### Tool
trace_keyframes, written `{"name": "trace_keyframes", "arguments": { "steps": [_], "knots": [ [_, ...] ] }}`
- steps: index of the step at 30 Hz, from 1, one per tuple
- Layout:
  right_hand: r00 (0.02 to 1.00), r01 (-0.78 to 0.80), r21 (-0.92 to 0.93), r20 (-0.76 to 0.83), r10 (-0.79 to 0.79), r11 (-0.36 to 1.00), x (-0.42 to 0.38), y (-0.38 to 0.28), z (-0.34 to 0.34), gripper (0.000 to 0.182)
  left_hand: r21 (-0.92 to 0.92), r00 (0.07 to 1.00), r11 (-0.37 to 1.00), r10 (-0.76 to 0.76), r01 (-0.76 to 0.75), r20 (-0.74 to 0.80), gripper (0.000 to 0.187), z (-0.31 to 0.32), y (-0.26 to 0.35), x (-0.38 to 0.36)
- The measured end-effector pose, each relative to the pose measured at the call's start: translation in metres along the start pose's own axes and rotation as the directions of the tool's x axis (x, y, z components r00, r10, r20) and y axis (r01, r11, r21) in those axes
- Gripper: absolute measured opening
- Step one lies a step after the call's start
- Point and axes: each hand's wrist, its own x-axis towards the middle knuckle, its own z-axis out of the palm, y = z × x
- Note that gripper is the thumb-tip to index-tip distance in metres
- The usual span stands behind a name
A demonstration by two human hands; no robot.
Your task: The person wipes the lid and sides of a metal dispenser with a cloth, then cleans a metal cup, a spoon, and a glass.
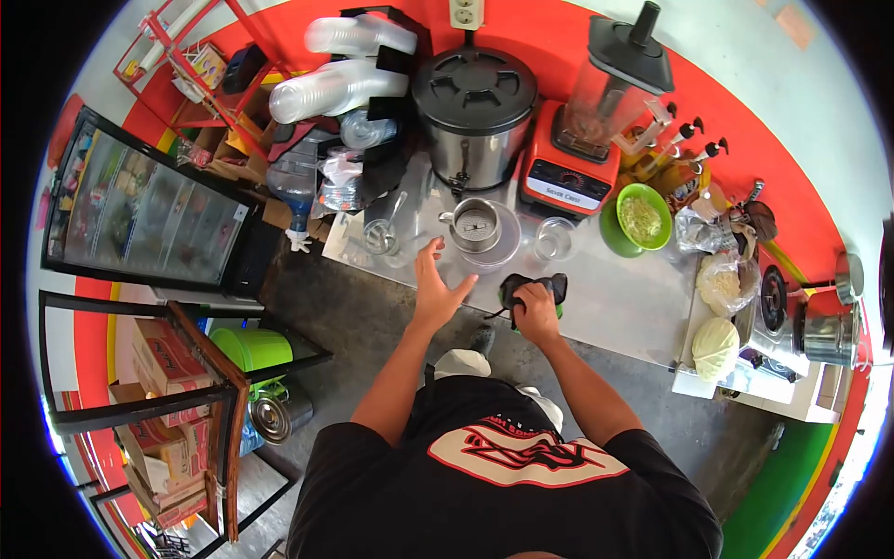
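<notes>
My left hand (438, 293) hovers at the front edge of the steel table, thumb and fingers spread. Just beyond its fingertips stands a metal cup (476, 226) with a side handle, on a round clear base (507, 244). My right hand (536, 313) is closed on a black pouch-like thing (553, 284) with a bit of green, at the same edge. Behind that hand is a clear glass (556, 239). Left of the cup, another glass (380, 238) has a spoon in it.
A steel drink urn (470, 144) and a red blender (568, 172) stand along the back. A green bowl (643, 216) of shredded food, bottles with pumps and a cabbage (715, 349) are to the right. Stacked plastic cups (340, 88) and a glass-door fridge (154, 200) are left.
</notes>
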Motion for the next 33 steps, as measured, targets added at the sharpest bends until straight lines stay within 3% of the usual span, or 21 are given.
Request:
{"name": "trace_keyframes", "arguments": {
  "steps": [1, 2, 3, 4, 6, 7, 8, 10, 11, 14, 15, 21, 24, 28, 30, 33],
  "knots": [
    [0.996, -0.085, -0.006, -0.018, 0.085, 0.996, -0.004, 0.005, -0.009, 0.020, -0.006, 1.000, 1.000, 0.005, -0.005, 0.001, 0.096, 0.007, 0.002, 0.000],
    [0.985, -0.168, -0.010, -0.035, 0.167, 0.986, -0.008, 0.010, -0.018, 0.020, -0.034, 1.000, 0.999, -0.019, 0.020, 0.012, 0.109, 0.014, 0.003, 0.001],
    [0.977, -0.187, 0.015, -0.102, 0.188, 0.982, -0.010, 0.016, -0.023, 0.021, -0.062, 0.999, 0.997, -0.044, 0.045, 0.022, 0.122, 0.020, 0.001, 0.002],
    [0.977, -0.184, 0.008, -0.104, 0.184, 0.983, -0.012, 0.021, -0.027, 0.021, -0.069, 0.999, 0.997, -0.041, 0.042, 0.019, 0.122, 0.026, -0.002, 0.004],
    [0.897, -0.402, 0.050, -0.177, 0.404, 0.914, -0.011, 0.031, -0.037, 0.029, -0.041, 0.999, 0.999, 0.013, -0.014, -0.040, 0.136, 0.038, -0.002, 0.010],
    [0.888, -0.423, 0.069, -0.167, 0.428, 0.904, -0.008, 0.036, -0.042, 0.045, -0.050, 0.999, 0.999, 0.018, -0.020, -0.044, 0.136, 0.040, 0.001, 0.013],
    [0.889, -0.419, 0.061, -0.175, 0.423, 0.906, -0.005, 0.040, -0.047, 0.045, -0.047, 0.999, 0.999, 0.001, -0.003, -0.035, 0.136, 0.042, 0.002, 0.015],
    [0.764, -0.620, 0.158, -0.102, 0.637, 0.769, 0.007, 0.032, -0.066, 0.060, -0.052, 1.000, 0.999, -0.012, 0.011, -0.026, 0.136, 0.046, 0.004, 0.021],
    [0.750, -0.644, 0.127, -0.091, 0.655, 0.755, 0.012, 0.031, -0.071, 0.075, -0.027, 0.999, 0.999, -0.026, 0.024, -0.048, 0.134, 0.047, 0.002, 0.023],
    [0.782, -0.596, 0.106, -0.146, 0.606, 0.796, 0.024, 0.037, -0.078, 0.085, 0.009, 0.998, 0.999, -0.044, 0.044, -0.050, 0.126, 0.046, 0.004, 0.026],
    [0.785, -0.604, 0.116, -0.086, 0.614, 0.788, 0.028, 0.039, -0.082, 0.094, 0.020, 0.997, 0.998, -0.066, 0.067, -0.044, 0.125, 0.045, 0.006, 0.026],
    [0.815, -0.565, 0.219, -0.005, 0.580, 0.796, 0.050, 0.043, -0.080, 0.100, 0.036, 0.994, 0.995, -0.091, 0.093, -0.066, 0.122, 0.036, 0.006, 0.027],
    [0.868, -0.476, 0.308, 0.016, 0.496, 0.824, 0.058, 0.044, -0.076, 0.096, 0.033, 0.992, 0.993, -0.108, 0.111, -0.072, 0.122, 0.027, -0.003, 0.027],
    [0.871, -0.466, 0.317, 0.000, 0.491, 0.826, 0.066, 0.036, -0.071, 0.091, 0.053, 0.989, 0.990, -0.128, 0.132, -0.072, 0.124, 0.015, -0.010, 0.026],
    [0.884, -0.423, 0.327, -0.057, 0.465, 0.845, 0.068, 0.036, -0.068, 0.081, 0.060, 0.987, 0.989, -0.132, 0.138, -0.091, 0.125, 0.011, -0.012, 0.025],
    [0.878, -0.440, 0.356, -0.020, 0.477, 0.824, 0.072, 0.038, -0.064, 0.082, 0.057, 0.985, 0.987, -0.142, 0.148, -0.101, 0.125, 0.006, -0.016, 0.024]
  ]
}}
